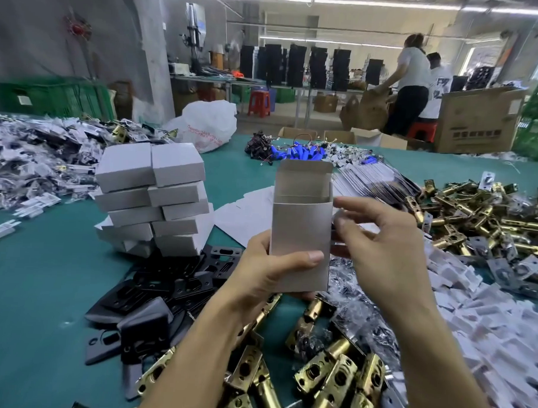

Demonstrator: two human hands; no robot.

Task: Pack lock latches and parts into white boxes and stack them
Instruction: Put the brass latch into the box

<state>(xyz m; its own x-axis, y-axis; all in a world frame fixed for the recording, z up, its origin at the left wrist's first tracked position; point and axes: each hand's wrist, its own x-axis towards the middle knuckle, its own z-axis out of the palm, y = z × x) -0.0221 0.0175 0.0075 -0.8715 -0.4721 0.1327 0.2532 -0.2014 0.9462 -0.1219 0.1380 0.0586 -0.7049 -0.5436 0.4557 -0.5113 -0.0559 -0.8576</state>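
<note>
Two hands hold an open white box [300, 233] upright at frame centre: left hand [267, 274] grips its lower edge, right hand [380, 239] pinches its right edge. Stacked white boxes [151, 198] stand left; green tabletop [27, 270] shows at lower left.

Both bare forearms reach fwd from below. Left grip [267, 274] holds white box [300, 230] upright, thumb across its front, fingers behind. Right grip [383, 246] sits alongside w/ fingers curled, pinching the box's right edge.
</note>
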